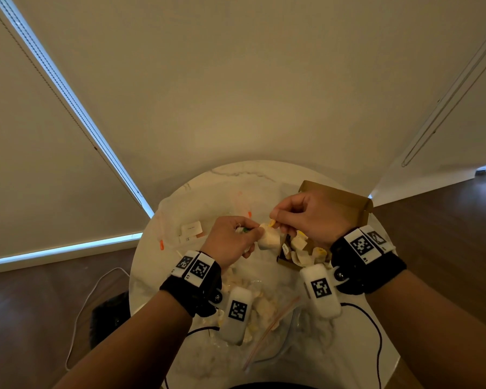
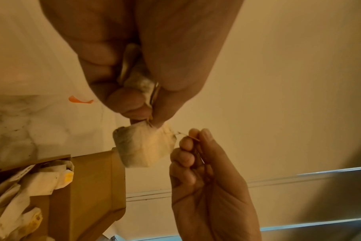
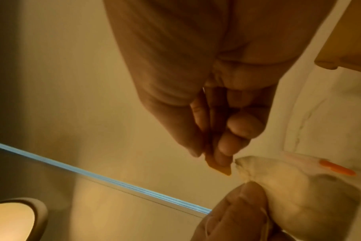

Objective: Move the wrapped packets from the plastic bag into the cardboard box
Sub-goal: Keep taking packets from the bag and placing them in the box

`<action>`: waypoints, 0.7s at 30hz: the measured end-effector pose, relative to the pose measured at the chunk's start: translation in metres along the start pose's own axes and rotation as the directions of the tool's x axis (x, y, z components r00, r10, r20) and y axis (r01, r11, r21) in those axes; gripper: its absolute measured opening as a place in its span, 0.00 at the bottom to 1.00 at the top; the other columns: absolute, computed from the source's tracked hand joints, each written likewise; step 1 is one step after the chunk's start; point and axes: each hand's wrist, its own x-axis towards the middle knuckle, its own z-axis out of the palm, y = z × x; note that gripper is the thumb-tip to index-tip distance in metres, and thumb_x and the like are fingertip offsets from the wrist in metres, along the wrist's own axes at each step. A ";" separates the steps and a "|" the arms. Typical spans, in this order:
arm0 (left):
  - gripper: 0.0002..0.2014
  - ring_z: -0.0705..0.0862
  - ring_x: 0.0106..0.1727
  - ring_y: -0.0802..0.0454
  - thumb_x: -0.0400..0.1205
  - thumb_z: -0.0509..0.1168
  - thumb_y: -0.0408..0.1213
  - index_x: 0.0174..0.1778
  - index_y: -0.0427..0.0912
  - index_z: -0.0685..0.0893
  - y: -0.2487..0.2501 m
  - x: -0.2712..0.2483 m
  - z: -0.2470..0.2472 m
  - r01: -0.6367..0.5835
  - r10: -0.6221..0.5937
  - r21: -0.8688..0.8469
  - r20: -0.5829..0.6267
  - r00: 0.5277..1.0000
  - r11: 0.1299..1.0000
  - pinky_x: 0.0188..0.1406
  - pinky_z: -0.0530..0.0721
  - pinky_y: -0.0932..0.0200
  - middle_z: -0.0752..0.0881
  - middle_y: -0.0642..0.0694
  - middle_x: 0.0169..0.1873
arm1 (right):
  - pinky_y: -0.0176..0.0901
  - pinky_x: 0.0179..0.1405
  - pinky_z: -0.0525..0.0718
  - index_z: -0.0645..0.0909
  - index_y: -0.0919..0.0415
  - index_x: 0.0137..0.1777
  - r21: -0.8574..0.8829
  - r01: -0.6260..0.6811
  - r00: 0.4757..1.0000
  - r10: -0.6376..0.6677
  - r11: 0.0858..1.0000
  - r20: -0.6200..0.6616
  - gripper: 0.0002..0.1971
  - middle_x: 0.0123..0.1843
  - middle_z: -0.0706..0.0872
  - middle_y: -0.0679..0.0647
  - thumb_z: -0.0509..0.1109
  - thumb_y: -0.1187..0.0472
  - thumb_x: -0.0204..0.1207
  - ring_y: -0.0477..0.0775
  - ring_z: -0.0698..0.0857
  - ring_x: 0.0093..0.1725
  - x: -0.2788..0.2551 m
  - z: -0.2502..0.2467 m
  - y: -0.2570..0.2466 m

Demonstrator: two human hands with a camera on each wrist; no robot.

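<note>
Packets are the job, and one wrapped packet [image 1: 268, 239] hangs in the air between my two hands, above the bench [image 1: 230, 178] and just short of the cardboard box [image 1: 345, 200]. My left hand [image 1: 232, 240] has its fingers curled and clamped on the packet's top corner, with what looks like another packet tucked deeper in the same palm. My right hand [image 1: 309, 217] has its fingers pinched together on a small yellow tag [image 1: 271, 223] at the end of the packet's thread. Several packets [image 1: 300, 249] already lie in the box; more sit in the plastic bag [image 1: 267, 313] below my wrists.

The risk, as I judge it, is the thread. It looks thin, and if I pull the tag sideways while my left fingers grip hard, it could snap or tear out of the paper corner. The paper itself seems soft and creased, so a tight squeeze might split it and spill the contents over the bench. Letting go with the left first would leave the packet swinging from the tag alone, and it could miss the box rim and land on the bench. The packet hidden in my left palm could also slip out unnoticed when those fingers loosen.
</note>
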 end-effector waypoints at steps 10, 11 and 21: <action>0.05 0.72 0.20 0.49 0.78 0.72 0.29 0.40 0.30 0.86 0.005 0.000 0.001 -0.009 0.009 -0.030 0.004 1.000 1.000 0.21 0.70 0.60 0.77 0.42 0.21 | 0.36 0.39 0.86 0.85 0.58 0.60 -0.306 0.077 0.997 -0.082 0.949 -0.004 0.12 0.38 0.90 0.52 0.73 0.64 0.77 0.48 0.88 0.36 -0.020 0.004 0.010; 0.05 0.72 0.19 0.49 0.79 0.72 0.29 0.39 0.31 0.86 0.005 0.000 0.001 -0.005 0.005 -0.029 0.004 1.000 1.000 0.21 0.70 0.59 0.77 0.42 0.21 | 0.35 0.40 0.86 0.86 0.57 0.59 -0.352 0.083 0.996 -0.089 0.932 -0.003 0.11 0.40 0.90 0.51 0.73 0.63 0.77 0.47 0.88 0.38 -0.020 0.004 0.011; 0.05 0.74 0.20 0.50 0.80 0.71 0.28 0.37 0.35 0.86 0.005 -0.002 0.000 -0.024 0.026 -0.032 0.056 0.998 0.999 0.21 0.71 0.59 0.78 0.40 0.24 | 0.33 0.38 0.85 0.88 0.54 0.56 -0.423 0.075 0.995 -0.094 0.903 -0.025 0.09 0.40 0.90 0.48 0.72 0.61 0.78 0.43 0.87 0.37 -0.018 0.002 0.013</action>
